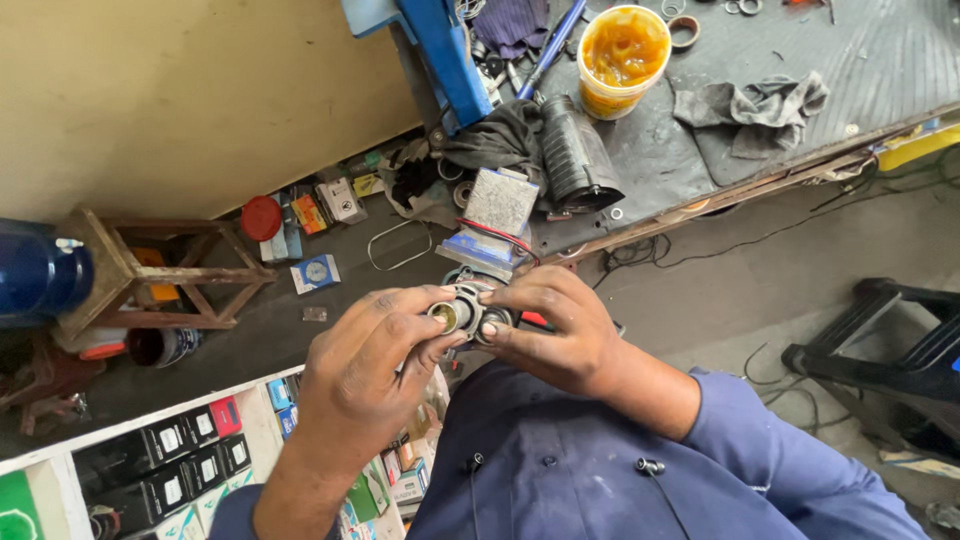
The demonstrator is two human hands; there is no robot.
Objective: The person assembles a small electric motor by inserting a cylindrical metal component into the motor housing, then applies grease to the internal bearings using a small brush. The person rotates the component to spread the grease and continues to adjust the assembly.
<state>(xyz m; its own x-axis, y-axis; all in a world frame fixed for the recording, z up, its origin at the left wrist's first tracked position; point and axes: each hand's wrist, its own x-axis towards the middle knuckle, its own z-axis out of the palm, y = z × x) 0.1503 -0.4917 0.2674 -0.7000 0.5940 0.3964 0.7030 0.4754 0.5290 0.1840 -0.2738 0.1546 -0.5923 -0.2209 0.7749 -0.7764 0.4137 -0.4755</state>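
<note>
Both my hands meet at the centre of the head view, above my blue work shirt. My left hand (375, 355) and my right hand (555, 325) together grip a small round metal part (468, 313), dark and greasy, with a brass-coloured ring on its left side and a dark ring on its right. The fingertips of both hands pinch its rim. Most of the part's underside is hidden by my fingers.
A dark workbench (870, 60) at top right carries a tub of yellow grease (622, 55), a grey rag (755, 105), a black ribbed rubber boot (575, 155) and a blue tool (445, 55). A wooden stool (160, 270) stands left. Shelves of small boxes (170, 465) lie below.
</note>
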